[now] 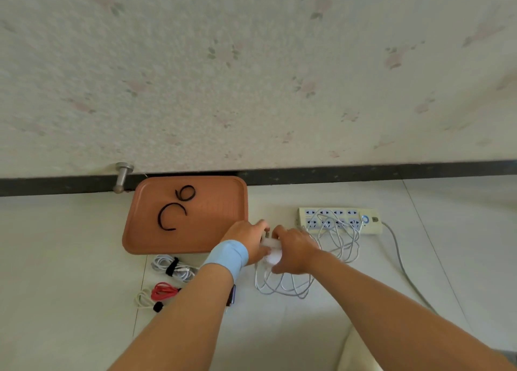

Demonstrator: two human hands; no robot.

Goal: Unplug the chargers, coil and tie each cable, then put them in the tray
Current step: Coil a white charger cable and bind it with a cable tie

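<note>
Hands meet over a white charger block [270, 243] on the pale tiled floor [279, 328]: the left hand [247, 238], with a light-blue wristband [228, 256], and the right hand [293, 252] both close their fingers on the block, which shows only in part between them. Loose white cable [282, 285] lies in loops below the hands and trails right across a cream power strip [340, 221], whose sockets appear free of plugs where they are not covered by cable. An orange tray [223, 225] sits just left of the hands against the dark skirting and holds two black ties [170, 217], one curled small, one an open arc. Below the tray, on the floor, rest a coiled white cable bound with a black tie [173, 267] and, nearer the camera, a red and cream bundle [156, 293] also bound in black.
</note>
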